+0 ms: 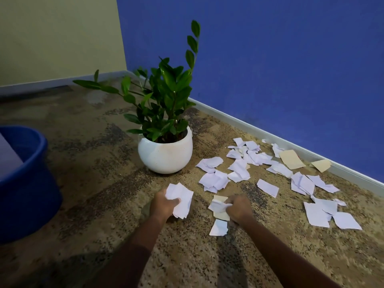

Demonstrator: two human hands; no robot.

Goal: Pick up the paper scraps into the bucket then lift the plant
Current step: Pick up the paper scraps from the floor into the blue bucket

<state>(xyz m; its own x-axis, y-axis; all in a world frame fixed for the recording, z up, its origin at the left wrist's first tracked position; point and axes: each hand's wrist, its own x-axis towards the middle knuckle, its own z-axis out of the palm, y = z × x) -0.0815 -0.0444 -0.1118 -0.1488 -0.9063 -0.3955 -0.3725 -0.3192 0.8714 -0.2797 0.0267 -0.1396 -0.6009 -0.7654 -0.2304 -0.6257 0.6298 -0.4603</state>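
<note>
Fingers of the left hand [164, 203] curl round white crumpled paper scraps [181, 199]; the right hand [239, 207] pinches a scrap [218, 205] at lower centre.

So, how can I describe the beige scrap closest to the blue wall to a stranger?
Follow the blue wall down to its white skirting, right of the plant. At the scatter's far edge, one beige scrap lies against the skirting. Most neighbours are white; the larger beige scrap lies left of it, nearer the plant.
</note>
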